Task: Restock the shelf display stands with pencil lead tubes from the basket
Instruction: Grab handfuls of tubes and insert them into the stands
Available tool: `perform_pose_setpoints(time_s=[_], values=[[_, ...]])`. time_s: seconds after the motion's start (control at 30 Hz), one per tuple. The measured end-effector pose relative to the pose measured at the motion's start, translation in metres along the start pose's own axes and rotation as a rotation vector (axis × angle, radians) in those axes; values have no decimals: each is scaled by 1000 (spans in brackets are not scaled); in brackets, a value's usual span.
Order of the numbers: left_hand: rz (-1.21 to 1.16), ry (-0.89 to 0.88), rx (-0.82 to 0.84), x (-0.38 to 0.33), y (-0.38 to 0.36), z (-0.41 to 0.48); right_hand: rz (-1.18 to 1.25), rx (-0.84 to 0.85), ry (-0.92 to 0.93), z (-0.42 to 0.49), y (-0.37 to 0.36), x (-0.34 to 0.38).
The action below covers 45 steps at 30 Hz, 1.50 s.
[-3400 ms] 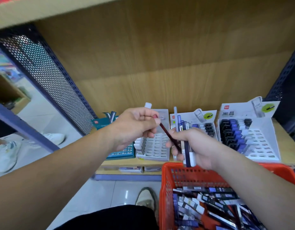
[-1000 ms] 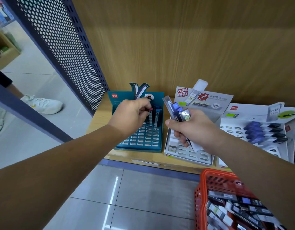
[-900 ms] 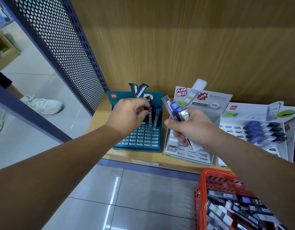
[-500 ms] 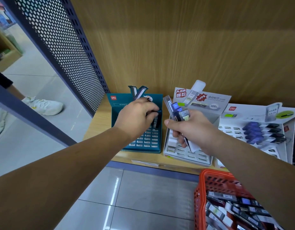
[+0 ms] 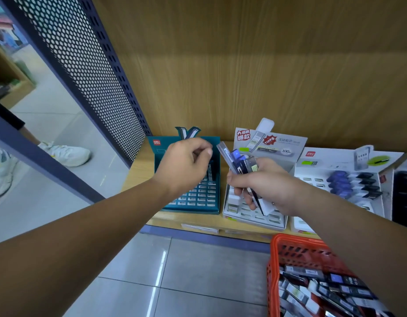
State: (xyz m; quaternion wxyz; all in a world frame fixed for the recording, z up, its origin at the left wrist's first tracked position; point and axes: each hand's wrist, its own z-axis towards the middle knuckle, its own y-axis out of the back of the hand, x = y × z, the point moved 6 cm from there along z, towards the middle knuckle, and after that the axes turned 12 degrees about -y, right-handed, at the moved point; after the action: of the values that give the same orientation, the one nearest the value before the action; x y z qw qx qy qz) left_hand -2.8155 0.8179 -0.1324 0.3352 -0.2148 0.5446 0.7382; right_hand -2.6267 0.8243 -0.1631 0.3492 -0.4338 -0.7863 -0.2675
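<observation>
Bare forearms (image 5: 95, 227), left hand (image 5: 183, 167), right hand (image 5: 270, 187)

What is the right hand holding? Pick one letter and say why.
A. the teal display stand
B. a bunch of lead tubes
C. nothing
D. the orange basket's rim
B: the right hand has its fingers curled round a bunch of lead tubes, held up in front of the white display stand.

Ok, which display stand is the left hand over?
The teal stand, leftmost on the shelf, under the left hand; the right hand holds lead tubes over the white stand beside it.
</observation>
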Motion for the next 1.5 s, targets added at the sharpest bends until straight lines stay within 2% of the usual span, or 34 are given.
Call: perform_pose_setpoints(time_s=[0.07,0.13,0.27,0.4,0.53,0.63,0.77,0.83,0.9,1.07,1.17,1.27,1.4,1.5], values=[[-300,244,-4,-16,-2,1,-33,38,9,-6,1,5],[-471,371,11,-34,-4,0,-67,93,23,-14,0,12],[-494,393,-43,-59,0,-3,-123,158,15,-32,5,25],[-494,498,-199,-60,11,-11,-15,176,-13,-41,20,28],[-583,552,-302,-64,7,-27,85,113,46,-50,33,32],[-528,449,-241,-60,-1,-34,180,38,72,-45,44,30],[-249,192,92,-69,-5,-33,264,20,62,-42,49,25],[-152,98,154,-75,-8,-29,295,54,45,-43,48,23],[-189,98,156,-75,-9,-25,322,82,21,-43,50,22],[-176,95,407,-83,-31,-31,255,212,-16,-47,44,22],[-192,94,390,-82,-33,-33,137,199,11,-50,39,24],[-126,93,281,-79,-24,-29,107,71,31,-49,42,26],[44,93,24,-93,-9,-26,467,-107,-10,-40,53,25],[-14,90,-11,-114,-21,-29,664,-212,-37,-36,59,25]])
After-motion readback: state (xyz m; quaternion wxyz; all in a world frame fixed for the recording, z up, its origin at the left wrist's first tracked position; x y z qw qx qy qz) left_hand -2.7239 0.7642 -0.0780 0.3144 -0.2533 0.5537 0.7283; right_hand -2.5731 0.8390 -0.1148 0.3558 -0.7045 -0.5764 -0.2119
